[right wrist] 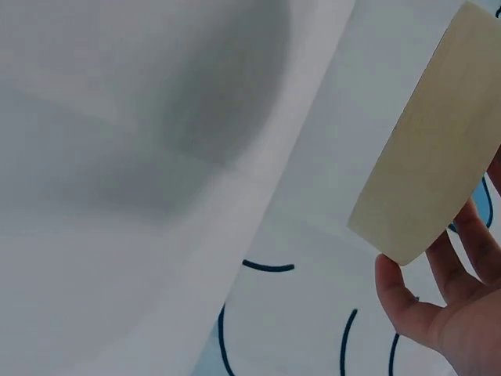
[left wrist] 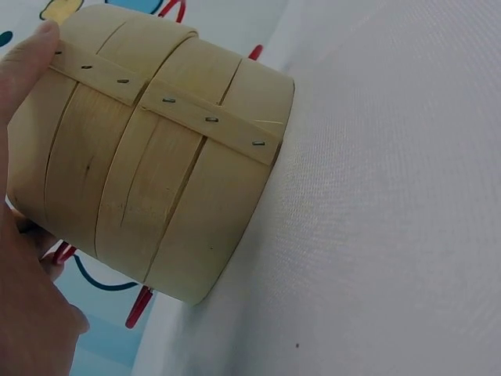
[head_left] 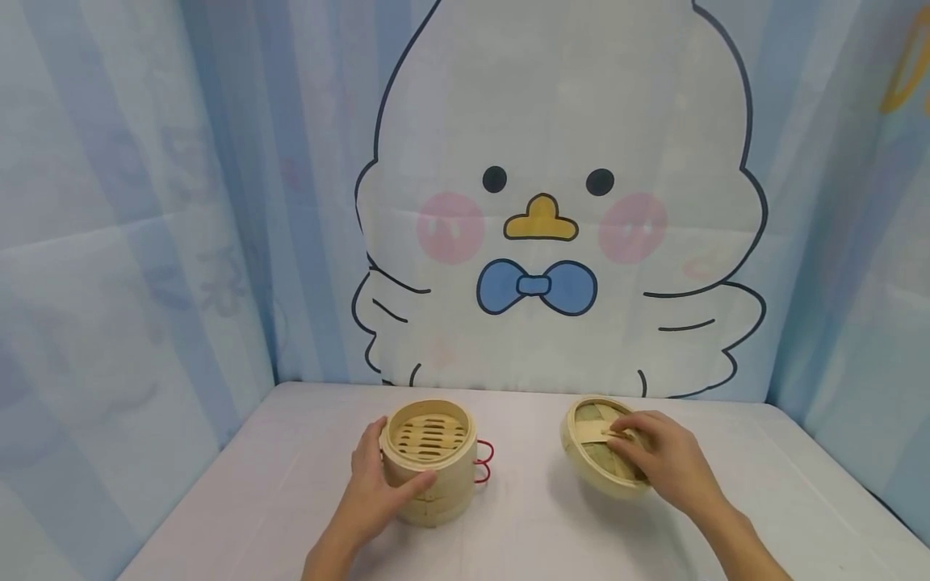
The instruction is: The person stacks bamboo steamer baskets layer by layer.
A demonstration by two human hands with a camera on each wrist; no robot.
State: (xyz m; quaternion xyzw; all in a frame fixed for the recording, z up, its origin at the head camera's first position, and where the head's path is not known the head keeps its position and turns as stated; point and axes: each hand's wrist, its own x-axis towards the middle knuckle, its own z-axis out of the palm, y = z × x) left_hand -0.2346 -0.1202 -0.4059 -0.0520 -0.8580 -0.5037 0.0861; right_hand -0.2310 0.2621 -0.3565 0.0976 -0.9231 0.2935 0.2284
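Lid: raised, tilted, three o'clock from steamer
Right hand: pinches lid's top
Left hand: grips steamer, eight o'clock

Right side curtain: from where I stand, an orange letter high on the blue-and-white cloth, cut by the edge of the head view; its shape suggests a capital D, too incomplete for certainty.
Neighbouring character: a small orange fragment at the same edge; which letter or sign cannot be told.
Left side curtain: faint, blurred marks; whether writing or ornament is unclear.
Complete words, brands, numbers: none legible.
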